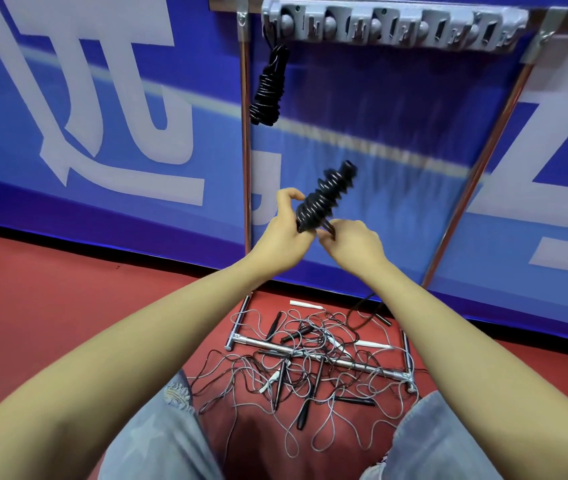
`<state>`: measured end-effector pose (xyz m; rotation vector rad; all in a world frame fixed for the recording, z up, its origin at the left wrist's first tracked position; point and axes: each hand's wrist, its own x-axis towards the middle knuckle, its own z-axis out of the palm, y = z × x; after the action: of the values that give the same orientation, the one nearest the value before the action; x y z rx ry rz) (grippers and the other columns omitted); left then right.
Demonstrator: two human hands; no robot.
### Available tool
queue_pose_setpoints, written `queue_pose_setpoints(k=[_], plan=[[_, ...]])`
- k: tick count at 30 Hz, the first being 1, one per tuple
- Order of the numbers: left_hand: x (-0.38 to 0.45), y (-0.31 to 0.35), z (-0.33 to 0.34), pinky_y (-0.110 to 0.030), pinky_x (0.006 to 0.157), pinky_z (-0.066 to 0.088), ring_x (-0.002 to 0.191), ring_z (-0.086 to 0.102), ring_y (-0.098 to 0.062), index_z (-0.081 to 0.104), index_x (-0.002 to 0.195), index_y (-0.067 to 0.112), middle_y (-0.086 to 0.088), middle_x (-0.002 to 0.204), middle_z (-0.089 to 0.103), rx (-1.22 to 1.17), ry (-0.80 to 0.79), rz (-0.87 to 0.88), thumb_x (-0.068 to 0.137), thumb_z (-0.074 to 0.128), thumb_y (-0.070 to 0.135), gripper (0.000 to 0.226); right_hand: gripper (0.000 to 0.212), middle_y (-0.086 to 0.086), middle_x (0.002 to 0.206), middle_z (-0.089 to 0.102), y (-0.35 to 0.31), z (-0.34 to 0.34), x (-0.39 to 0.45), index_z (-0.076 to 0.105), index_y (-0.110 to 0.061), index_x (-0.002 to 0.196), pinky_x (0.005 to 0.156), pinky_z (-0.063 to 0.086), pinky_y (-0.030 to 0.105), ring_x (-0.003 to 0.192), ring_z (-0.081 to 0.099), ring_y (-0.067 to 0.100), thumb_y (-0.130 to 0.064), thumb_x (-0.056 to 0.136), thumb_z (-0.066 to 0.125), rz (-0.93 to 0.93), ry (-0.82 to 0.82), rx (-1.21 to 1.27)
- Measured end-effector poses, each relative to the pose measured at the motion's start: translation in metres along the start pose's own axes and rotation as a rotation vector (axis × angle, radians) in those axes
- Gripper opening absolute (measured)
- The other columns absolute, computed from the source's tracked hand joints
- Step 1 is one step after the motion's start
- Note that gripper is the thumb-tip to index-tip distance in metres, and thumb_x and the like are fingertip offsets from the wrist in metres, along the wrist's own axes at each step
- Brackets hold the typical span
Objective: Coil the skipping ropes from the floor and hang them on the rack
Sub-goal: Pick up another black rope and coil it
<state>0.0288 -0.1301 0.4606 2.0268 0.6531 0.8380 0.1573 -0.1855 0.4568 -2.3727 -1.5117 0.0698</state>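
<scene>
One coiled rope [268,86] hangs from the left end of the rack [393,27]; a second black bundle [324,199] is held up in front of the rack frame, left hand [284,230] curled round its lower end, right hand [351,239] pinching the loose tail at the bottom. Risk: that tail runs down into the tangle of ropes [310,362] on the floor at the frame's base, so a snag there could yank wraps loose. Slack grip by either hand would likely let the coil spring open before hanging.
</scene>
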Motion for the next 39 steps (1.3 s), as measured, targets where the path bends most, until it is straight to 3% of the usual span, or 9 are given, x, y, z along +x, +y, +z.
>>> queue_pose_setpoints(k=[3, 10, 15, 17, 21, 29, 34, 37, 39], plan=[[0.009, 0.000, 0.002, -0.020, 0.040, 0.029, 0.044, 0.035, -0.010, 0.021, 0.108, 0.015, -0.001, 0.065, 0.042, -0.044, 0.065, -0.129, 0.090, 0.041, -0.002, 0.032, 0.040, 0.002, 0.067, 0.046, 0.000, 0.003, -0.005, 0.036, -0.015, 0.064, 0.061, 0.035, 0.031, 0.073, 0.050, 0.032, -0.036, 0.096, 0.047, -0.051, -0.048, -0.025], [0.021, -0.026, 0.006, -0.034, 0.051, 0.033, 0.055, 0.043, -0.021, 0.018, 0.106, 0.011, -0.008, 0.070, 0.045, 0.246, 0.045, -0.278, 0.088, 0.041, -0.003, 0.032, 0.022, 0.005, 0.084, 0.055, -0.009, 0.001, -0.014, 0.051, -0.009, 0.087, 0.063, 0.039, 0.033, 0.079, 0.052, 0.027, -0.030, 0.093, 0.052, -0.235, -0.231, -0.024], [0.020, -0.036, 0.005, -0.033, 0.049, 0.031, 0.059, 0.046, -0.025, 0.020, 0.127, -0.002, -0.007, 0.067, 0.045, 0.618, 0.042, -0.356, 0.085, 0.046, -0.004, 0.049, 0.036, 0.001, 0.069, 0.040, -0.017, 0.000, -0.021, 0.037, -0.014, 0.069, 0.059, 0.030, 0.033, 0.070, 0.044, 0.028, -0.029, 0.101, 0.039, -0.325, -0.239, -0.105], [0.017, -0.038, 0.002, -0.035, 0.053, 0.034, 0.068, 0.052, -0.028, 0.019, 0.132, -0.002, -0.010, 0.078, 0.053, 0.831, 0.008, -0.342, 0.085, 0.049, -0.004, 0.055, 0.030, 0.003, 0.075, 0.048, -0.022, -0.001, -0.023, 0.042, -0.012, 0.077, 0.062, 0.031, 0.033, 0.073, 0.047, 0.030, -0.028, 0.102, 0.037, -0.396, -0.200, -0.168], [0.015, -0.040, -0.006, -0.029, 0.044, 0.023, 0.076, 0.062, -0.030, 0.034, 0.123, -0.001, -0.010, 0.089, 0.063, 1.294, -0.148, -0.128, 0.087, 0.047, -0.005, 0.039, 0.026, 0.010, 0.105, 0.064, -0.026, -0.001, -0.022, 0.058, -0.012, 0.110, 0.065, 0.037, 0.033, 0.094, 0.058, 0.032, -0.030, 0.100, 0.041, -0.488, -0.062, -0.243], [0.008, -0.046, -0.022, -0.034, 0.063, 0.036, 0.094, 0.059, -0.030, 0.049, 0.114, 0.004, -0.013, 0.108, 0.056, 1.500, -0.446, 0.227, 0.094, 0.042, 0.003, 0.021, 0.051, 0.008, 0.108, 0.051, -0.020, 0.012, -0.020, 0.043, -0.008, 0.106, 0.068, 0.043, 0.038, 0.090, 0.057, 0.033, -0.053, 0.087, 0.058, -0.322, -0.067, -0.093], [0.005, -0.049, -0.034, -0.019, 0.036, 0.023, 0.038, 0.045, -0.022, 0.055, 0.056, 0.007, -0.006, 0.051, 0.047, 1.408, -0.308, 0.666, 0.038, 0.086, -0.001, 0.037, 0.049, 0.002, 0.099, 0.046, -0.012, 0.023, -0.019, 0.056, -0.013, 0.107, 0.067, 0.039, 0.035, 0.094, 0.054, 0.025, -0.058, 0.091, 0.047, -0.327, -0.202, -0.049], [0.007, -0.046, -0.034, -0.022, 0.038, 0.024, 0.042, 0.045, -0.024, 0.052, 0.058, 0.006, -0.008, 0.055, 0.047, 1.300, -0.279, 0.683, 0.043, 0.083, -0.006, 0.036, 0.048, 0.002, 0.095, 0.047, -0.011, 0.024, -0.019, 0.058, -0.010, 0.101, 0.068, 0.038, 0.034, 0.092, 0.051, 0.023, -0.056, 0.091, 0.048, -0.311, -0.155, 0.030], [0.008, -0.045, -0.032, -0.028, 0.042, 0.029, 0.054, 0.050, -0.029, 0.057, 0.077, 0.002, -0.013, 0.074, 0.052, 1.113, -0.181, 0.562, 0.060, 0.075, -0.009, 0.026, 0.047, 0.003, 0.091, 0.046, -0.010, 0.027, -0.019, 0.061, -0.009, 0.098, 0.069, 0.039, 0.036, 0.088, 0.050, 0.023, -0.054, 0.090, 0.051, -0.264, -0.107, 0.143]])
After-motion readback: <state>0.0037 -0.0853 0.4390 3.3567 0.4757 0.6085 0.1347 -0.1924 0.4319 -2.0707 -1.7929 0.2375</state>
